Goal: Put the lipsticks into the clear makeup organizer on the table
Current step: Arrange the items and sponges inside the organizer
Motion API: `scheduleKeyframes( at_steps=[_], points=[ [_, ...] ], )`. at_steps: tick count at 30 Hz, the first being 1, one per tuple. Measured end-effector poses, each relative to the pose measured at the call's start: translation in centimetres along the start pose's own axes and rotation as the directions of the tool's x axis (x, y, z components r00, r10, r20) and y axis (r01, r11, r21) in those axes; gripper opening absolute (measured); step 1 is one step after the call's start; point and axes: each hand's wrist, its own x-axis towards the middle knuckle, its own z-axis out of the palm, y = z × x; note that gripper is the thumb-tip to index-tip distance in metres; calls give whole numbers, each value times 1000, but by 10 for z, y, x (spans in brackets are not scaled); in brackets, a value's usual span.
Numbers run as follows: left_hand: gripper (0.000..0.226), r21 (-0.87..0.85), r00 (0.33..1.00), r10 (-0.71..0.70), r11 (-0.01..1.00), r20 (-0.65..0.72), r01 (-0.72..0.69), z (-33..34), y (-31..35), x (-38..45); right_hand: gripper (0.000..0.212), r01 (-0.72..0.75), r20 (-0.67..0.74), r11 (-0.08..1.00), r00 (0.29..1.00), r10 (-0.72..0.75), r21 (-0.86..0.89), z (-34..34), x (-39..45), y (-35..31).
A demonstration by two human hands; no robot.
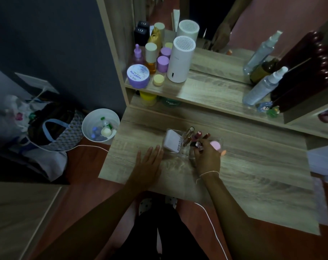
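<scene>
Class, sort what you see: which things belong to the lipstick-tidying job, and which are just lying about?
Job: clear plastic makeup organizer; slim dark-red lipsticks; right hand holding one lipstick; left hand.

Lying about: white cylindrical humidifier; purple round jar; clear spray bottle; white waste bin.

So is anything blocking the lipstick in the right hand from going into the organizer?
Nothing visible. The right hand holds a lipstick right at the organizer, beside lipsticks already standing inside. The left hand lies flat on the table, off to the side.
</scene>
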Motion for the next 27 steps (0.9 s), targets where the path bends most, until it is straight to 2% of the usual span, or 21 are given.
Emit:
scheduleKeyframes(
  at_steps=[5,9,17,27],
  points=[
    [62,-7,999,-4,1000,-35,3,3,1,0,19,111,-6,992,994,-112,-60,-2,4,3],
    [62,0,999,-4,1000,-45,4,4,2,0,24,173,49,969,985,-167,-176,-1,5,7],
    [64,-26,998,-15,1000,-67,14,4,1,1,26,139,90,976,988,-125,-170,1,8,7],
    [63,-11,997,-13,1000,-70,12,7,-2,1,25,142,66,974,989,-132,-176,1,6,9]
  ],
)
